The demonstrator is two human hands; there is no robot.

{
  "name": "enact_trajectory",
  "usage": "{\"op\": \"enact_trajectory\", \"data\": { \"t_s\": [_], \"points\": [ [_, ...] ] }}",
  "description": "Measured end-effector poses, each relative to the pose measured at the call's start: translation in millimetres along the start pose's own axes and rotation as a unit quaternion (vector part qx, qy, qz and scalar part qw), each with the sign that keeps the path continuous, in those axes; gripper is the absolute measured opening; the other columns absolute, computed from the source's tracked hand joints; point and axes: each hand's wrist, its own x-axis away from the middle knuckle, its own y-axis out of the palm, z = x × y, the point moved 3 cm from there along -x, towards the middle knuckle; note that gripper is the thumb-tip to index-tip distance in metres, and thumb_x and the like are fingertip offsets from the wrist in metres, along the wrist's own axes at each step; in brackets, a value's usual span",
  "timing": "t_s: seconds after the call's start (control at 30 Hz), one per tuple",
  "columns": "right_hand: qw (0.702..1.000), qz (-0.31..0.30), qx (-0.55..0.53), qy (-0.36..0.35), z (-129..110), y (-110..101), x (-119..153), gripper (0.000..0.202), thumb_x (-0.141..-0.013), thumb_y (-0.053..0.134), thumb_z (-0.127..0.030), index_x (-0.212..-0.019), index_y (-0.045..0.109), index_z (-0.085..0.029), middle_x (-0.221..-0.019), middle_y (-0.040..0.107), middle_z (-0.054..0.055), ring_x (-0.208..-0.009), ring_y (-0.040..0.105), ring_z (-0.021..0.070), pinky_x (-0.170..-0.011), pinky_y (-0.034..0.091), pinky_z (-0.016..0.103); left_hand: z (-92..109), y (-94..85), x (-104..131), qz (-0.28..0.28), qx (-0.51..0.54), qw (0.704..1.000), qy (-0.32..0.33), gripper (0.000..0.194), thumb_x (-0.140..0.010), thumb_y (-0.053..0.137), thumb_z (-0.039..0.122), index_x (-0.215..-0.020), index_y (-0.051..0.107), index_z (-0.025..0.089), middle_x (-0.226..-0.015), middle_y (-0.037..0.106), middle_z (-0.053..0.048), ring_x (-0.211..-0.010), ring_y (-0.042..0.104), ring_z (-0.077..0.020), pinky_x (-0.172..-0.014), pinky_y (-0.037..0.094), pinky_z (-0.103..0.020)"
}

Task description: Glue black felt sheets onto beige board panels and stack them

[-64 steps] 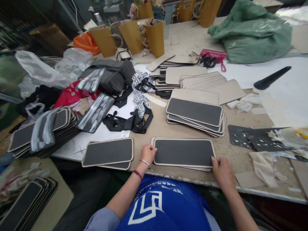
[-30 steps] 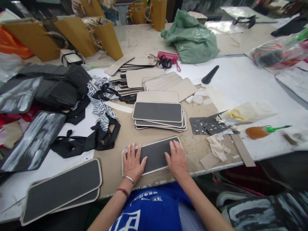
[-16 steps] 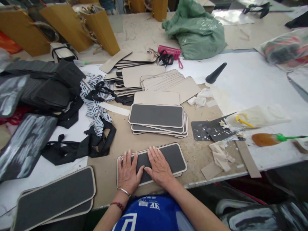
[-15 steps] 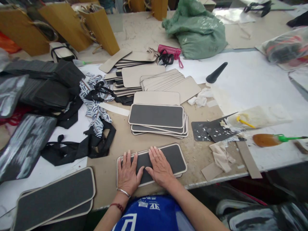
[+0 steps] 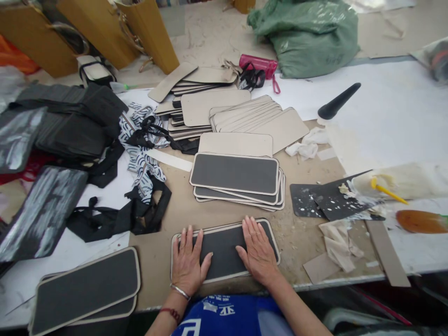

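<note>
Cluttered bench (image 5: 294, 254) spans the frame. At lower centre, the dark panel (image 5: 224, 252) lies beneath the left hand (image 5: 189, 263), fingers slightly spread, and the right hand (image 5: 259, 255), fingers nearly together. Having moved rightward, the latter seemingly lets pressing reach both ends.

"Where's the left hand (image 5: 189, 262)?"

"Flat on the left end of a dark panel (image 5: 222, 252), near the edge of the tabletop (image 5: 210, 35)."

"And the right hand (image 5: 259, 254)?"

"Flat too, toward the panel's right end. Behind it, stacked similar panels (image 5: 234, 173), then fanned beige boards (image 5: 245, 116)."
</note>
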Motion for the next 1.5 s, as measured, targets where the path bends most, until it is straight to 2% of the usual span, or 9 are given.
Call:
{"op": "enact_trajectory", "data": {
  "t_s": [0.13, 0.27, 0.43, 0.6, 0.87, 1.0, 1.17, 1.37, 1.5],
  "points": [
    [1.0, 0.013, 0.019, 0.003, 9.5, 2.2, 3.1, 0.07, -0.087, 0.041, -0.033, -0.142, 0.003, -0.012, -0.143, 0.026, 0.014, -0.133, 0.017, 0.0261, -0.105, 0.028, 0.047, -0.1, -0.7, 1.3, 0.004, -0.007, 1.0, 0.006, 0.06, -0.079, 0.049, 0.04, -0.132, 0.038, 0.017, -0.141, 0.032, -0.018, -0.131, 0.023, -0.0342, -0.104, 0.02, -0.054],
    [0.997, 0.057, 0.034, 0.037, 41.4, -0.9, 15.7, 0.063, -0.089, 0.032, -0.034, -0.141, 0.006, -0.011, -0.142, 0.027, 0.016, -0.132, 0.02, 0.027, -0.102, 0.031, 0.049, 0.1, -2.0, 1.3, 0.016, -0.004, 1.0, 0.003, 0.059, -0.08, 0.048, 0.041, -0.133, 0.037, 0.019, -0.141, 0.032, -0.017, -0.131, 0.024, -0.0335, -0.105, 0.02, -0.053],
    [0.99, 0.107, 0.032, 0.086, 75.4, -13.2, 40.8, 0.051, -0.091, 0.028, -0.04, -0.124, 0.043, -0.005, -0.124, 0.048, 0.02, -0.12, 0.039, 0.0286, -0.095, 0.038, 0.047, 0.9, -4.1, 1.3, 0.032, 0.01, 0.999, 0.0, 0.058, -0.081, 0.046, 0.043, -0.133, 0.038, 0.018, -0.141, 0.032, -0.018, -0.131, 0.026, -0.0339, -0.104, 0.02, -0.053],
    [0.987, 0.117, -0.049, 0.098, 70.5, -22.0, 53.2, 0.039, -0.09, 0.031, -0.04, -0.092, 0.062, -0.017, -0.093, 0.064, 0.011, -0.089, 0.057, 0.0217, -0.083, 0.044, 0.039, 2.2, -4.2, 3.0, 0.047, 0.014, 0.999, -0.002, 0.058, -0.082, 0.044, 0.043, -0.133, 0.037, 0.017, -0.14, 0.033, -0.018, -0.13, 0.026, -0.0335, -0.105, 0.019, -0.054],
    [0.958, 0.101, -0.119, 0.242, 46.7, -41.4, 50.2, 0.041, -0.081, 0.038, -0.05, -0.091, 0.06, -0.017, -0.083, 0.063, 0.01, -0.079, 0.057, 0.0242, -0.075, 0.044, 0.04, 3.5, -5.3, 4.0, 0.058, 0.029, 0.998, -0.015, 0.057, -0.081, 0.046, 0.043, -0.132, 0.04, 0.018, -0.139, 0.035, -0.018, -0.129, 0.028, -0.0341, -0.104, 0.019, -0.054],
    [0.879, 0.032, -0.282, 0.384, 41.6, -41.5, 44.3, 0.037, -0.072, 0.048, -0.054, -0.079, 0.057, -0.019, -0.067, 0.062, 0.005, -0.065, 0.059, 0.0223, -0.059, 0.047, 0.034, 3.4, -6.5, 4.4, 0.063, 0.042, 0.997, -0.016, 0.057, -0.081, 0.046, 0.043, -0.132, 0.039, 0.018, -0.139, 0.035, -0.018, -0.129, 0.028, -0.0344, -0.104, 0.019, -0.054],
    [0.705, -0.046, -0.571, 0.419, 32.8, -34.7, 27.1, 0.032, -0.068, 0.057, -0.052, -0.07, 0.06, -0.02, -0.069, 0.066, 0.006, -0.066, 0.062, 0.022, -0.056, 0.049, 0.031, 2.2, -6.4, 5.1, 0.06, 0.049, 0.997, -0.016, 0.058, -0.081, 0.045, 0.043, -0.133, 0.038, 0.018, -0.139, 0.034, -0.018, -0.13, 0.027, -0.0341, -0.104, 0.019, -0.054],
    [0.581, -0.113, -0.69, 0.416, 30.9, -41.7, 2.5, 0.03, -0.076, 0.054, -0.048, -0.08, 0.064, -0.02, -0.066, 0.067, 0.007, -0.071, 0.065, 0.0227, -0.061, 0.052, 0.031, 1.4, -6.0, 5.6, 0.061, 0.064, 0.996, -0.019, 0.058, -0.08, 0.047, 0.041, -0.133, 0.037, 0.019, -0.14, 0.033, -0.017, -0.131, 0.026, -0.0332, -0.105, 0.017, -0.053],
    [0.544, -0.126, -0.714, 0.422, 32.9, -38.2, -4.3, 0.041, -0.085, 0.04, -0.048, -0.093, 0.063, -0.015, -0.067, 0.068, 0.008, -0.072, 0.066, 0.0212, -0.064, 0.052, 0.031, 1.1, -5.4, 5.5, 0.062, 0.071, 0.995, -0.032, 0.058, -0.08, 0.047, 0.043, -0.133, 0.038, 0.02, -0.141, 0.033, -0.016, -0.131, 0.026, -0.0321, -0.106, 0.017, -0.052]
  ]
}}
